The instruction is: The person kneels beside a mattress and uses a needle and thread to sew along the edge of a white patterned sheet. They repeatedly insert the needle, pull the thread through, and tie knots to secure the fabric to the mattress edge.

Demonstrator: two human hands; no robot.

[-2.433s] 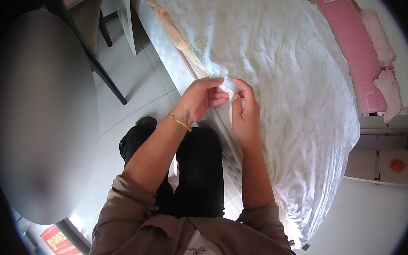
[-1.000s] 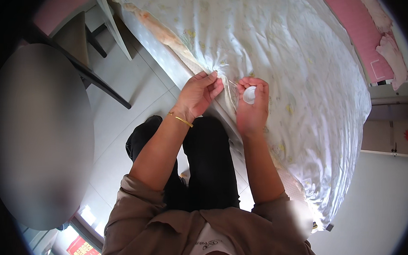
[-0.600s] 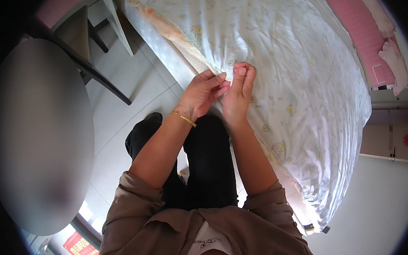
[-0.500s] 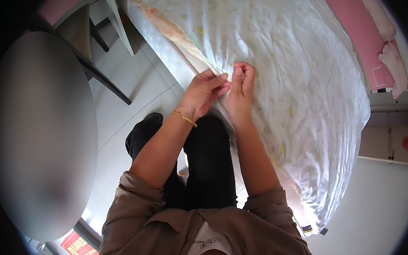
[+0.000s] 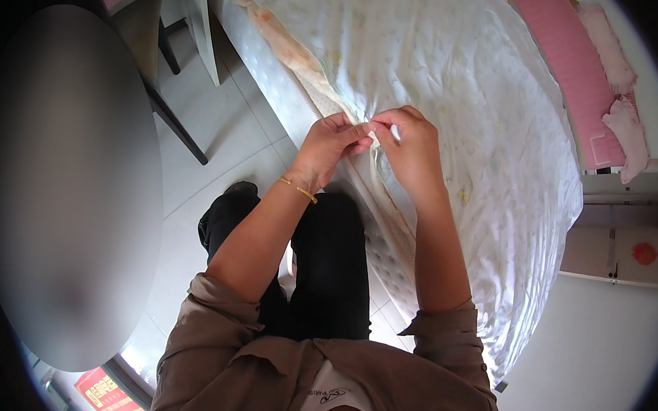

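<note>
A white quilt cover (image 5: 433, 69) with small pale yellow prints lies spread and wrinkled over the bed. Along its left side runs a cream and peach edge of a thicker layer (image 5: 285, 46). My left hand (image 5: 333, 143), with a gold bangle at the wrist, pinches this edge between thumb and fingers. Close against its fingertips, my right hand (image 5: 412, 147) also has thumb and forefinger pressed together on the cover's edge. Whether a thread or other small thing sits between the fingertips cannot be made out.
The bed's quilted side (image 5: 378, 240) is beside my legs in black trousers (image 5: 328, 264). A chair with dark legs (image 5: 179, 127) stands at the far left on the tiled floor (image 5: 223, 140). Pink bedding (image 5: 565, 63) lies at the far right, near a pale cabinet (image 5: 602, 241).
My right hand has turned over and come in to the left hand, its thumb and forefinger now closed at the edge. My left hand keeps its pinch. The view has shifted slightly.
</note>
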